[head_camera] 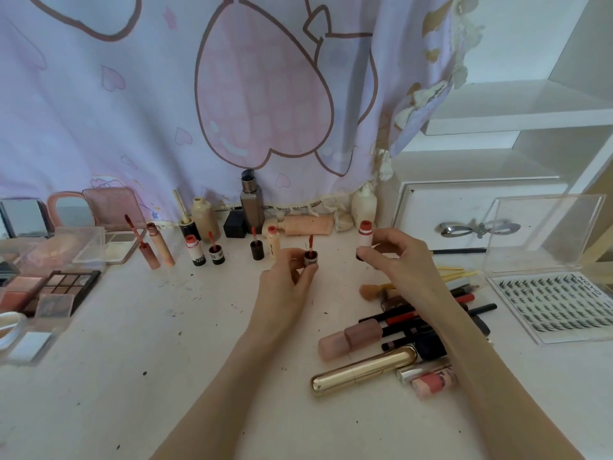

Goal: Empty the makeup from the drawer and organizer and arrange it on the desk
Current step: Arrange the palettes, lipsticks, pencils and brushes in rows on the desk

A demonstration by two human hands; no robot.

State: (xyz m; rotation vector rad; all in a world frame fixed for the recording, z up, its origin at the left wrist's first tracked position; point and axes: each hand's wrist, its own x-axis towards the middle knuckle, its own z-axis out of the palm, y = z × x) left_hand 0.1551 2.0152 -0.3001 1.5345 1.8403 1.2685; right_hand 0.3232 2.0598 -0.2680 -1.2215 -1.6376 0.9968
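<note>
Lip-gloss cap (311,257) with wand pinched upright in left hand (288,283), bottle (364,239) gripped by right hand (396,257); bare desk (166,353) lies left of both, tube pile (398,340) crowding right.

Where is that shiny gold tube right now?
In the head view, the gold tube lies on its side on the desk, lower right of centre, beside the right forearm and just in front of two pink tubes.
</note>
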